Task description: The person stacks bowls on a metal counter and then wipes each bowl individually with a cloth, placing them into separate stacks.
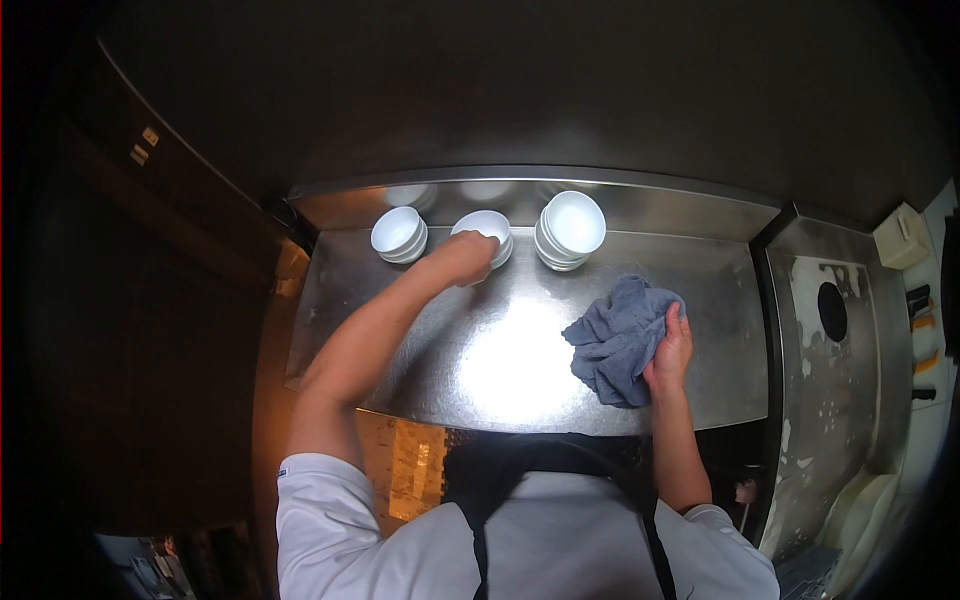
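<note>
My left hand [466, 258] is closed on the near rim of a white bowl [482, 224] at the top of the middle stack; its fingertips are partly hidden inside the bowl. In my right hand [672, 350] is a crumpled blue-grey cloth [622, 342], held above the right part of the steel counter [420, 360]. To the left of my left hand stands a short stack of white bowls [398, 232]. A taller stack of white bowls [572, 226] rises between my two hands, near the back of the counter, its top bowl tilted slightly.
A raised steel backsplash [680, 212] runs behind the bowls. Right of the counter is a wet steel sink surface [815, 380] with a dark round opening [832, 312]. Several knives with orange and black handles [924, 345] and a pale box [902, 237] are at the far right.
</note>
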The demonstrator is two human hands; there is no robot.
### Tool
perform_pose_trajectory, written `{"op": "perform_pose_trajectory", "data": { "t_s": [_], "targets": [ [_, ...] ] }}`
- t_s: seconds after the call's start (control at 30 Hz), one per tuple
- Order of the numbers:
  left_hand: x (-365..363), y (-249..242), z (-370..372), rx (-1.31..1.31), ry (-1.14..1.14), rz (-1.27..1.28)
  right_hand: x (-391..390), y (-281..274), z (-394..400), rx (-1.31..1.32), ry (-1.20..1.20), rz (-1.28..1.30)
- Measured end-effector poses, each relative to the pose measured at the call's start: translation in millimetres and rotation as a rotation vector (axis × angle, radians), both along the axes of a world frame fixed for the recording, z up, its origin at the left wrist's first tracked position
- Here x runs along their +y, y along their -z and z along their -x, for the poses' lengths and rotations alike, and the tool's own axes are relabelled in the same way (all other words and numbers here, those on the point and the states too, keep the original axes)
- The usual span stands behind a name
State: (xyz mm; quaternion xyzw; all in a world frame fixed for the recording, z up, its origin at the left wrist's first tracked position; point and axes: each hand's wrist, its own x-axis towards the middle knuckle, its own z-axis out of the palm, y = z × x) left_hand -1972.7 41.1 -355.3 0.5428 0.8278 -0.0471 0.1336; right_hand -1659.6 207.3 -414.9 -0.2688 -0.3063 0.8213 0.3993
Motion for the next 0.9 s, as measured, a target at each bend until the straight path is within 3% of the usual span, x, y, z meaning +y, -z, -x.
{"op": "perform_pose_trajectory", "data": {
  "t_s": [0.37,0.47,0.6,0.7,0.73,0.77,0.83,0.87,0.9],
  "targets": [
    [-8,7,-7,0.018,-0.092,-0.205,-4,-2,-2,-0.018,-0.001,0.000],
    [-13,-4,-14,-0.030,-0.204,-0.430,-6,-2,-3,-0.021,0.027,-0.007],
    [-24,-29,-45,-0.275,-0.337,-0.955,-12,4,0,-0.080,0.157,-0.065],
    [-21,-10,-98,-0.410,-0.458,-1.015,-37,16,16,-0.167,0.128,-0.326],
    [-14,11,-121,-0.298,-0.388,-1.096,-52,21,20,-0.318,0.001,-0.432],
    [-6,32,-143,-0.183,-0.317,-1.174,-69,11,31,-0.465,-0.028,-0.796],
    [5,45,-182,-0.325,-0.310,-1.338,-88,-10,51,-0.609,0.064,-1.408],
    [-1,48,-187,-0.357,-0.366,-1.249,-90,-20,60,-0.612,0.147,-1.659],
    [-7,49,-187,-0.388,-0.418,-1.161,-84,-9,67,-0.536,0.108,-1.551]
  ]
}}
